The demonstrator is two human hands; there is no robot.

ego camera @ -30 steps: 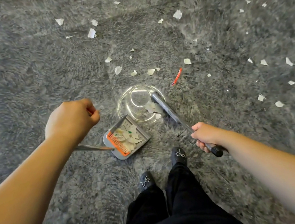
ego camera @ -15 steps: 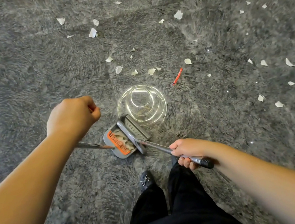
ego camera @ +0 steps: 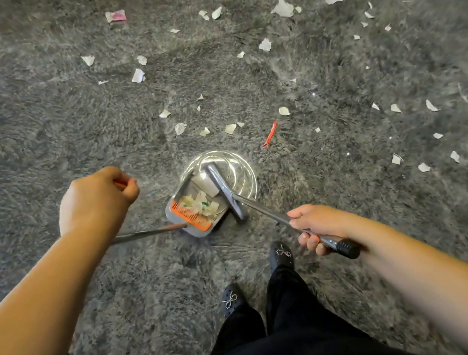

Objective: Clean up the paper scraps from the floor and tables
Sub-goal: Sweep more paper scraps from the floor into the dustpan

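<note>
A grey dustpan (ego camera: pixel 194 228) with an orange comb edge lies on the shaggy grey carpet and holds several white paper scraps (ego camera: pixel 200 206). My left hand (ego camera: pixel 95 201) is closed on the top of its long handle (ego camera: pixel 144 234). My right hand (ego camera: pixel 316 226) grips the metal broom handle (ego camera: pixel 264 209) above its black end cap. The grey broom head (ego camera: pixel 224 189) rests along the pan's right side, beside a larger white scrap (ego camera: pixel 206 182). Many white paper scraps (ego camera: pixel 230 128) lie scattered across the carpet beyond.
A clear glass bowl (ego camera: pixel 240 170) sits on the carpet under the broom head and the pan's far end. A red wrapper strip (ego camera: pixel 269 133) lies just past it, a pink scrap (ego camera: pixel 116 15) far back. My two black shoes (ego camera: pixel 279 253) stand just behind the pan.
The broom head swept left across the pan half a second ago, then swung back to the pan's right side. The pan shifted slightly toward the bowl. The view tilted up a little.
</note>
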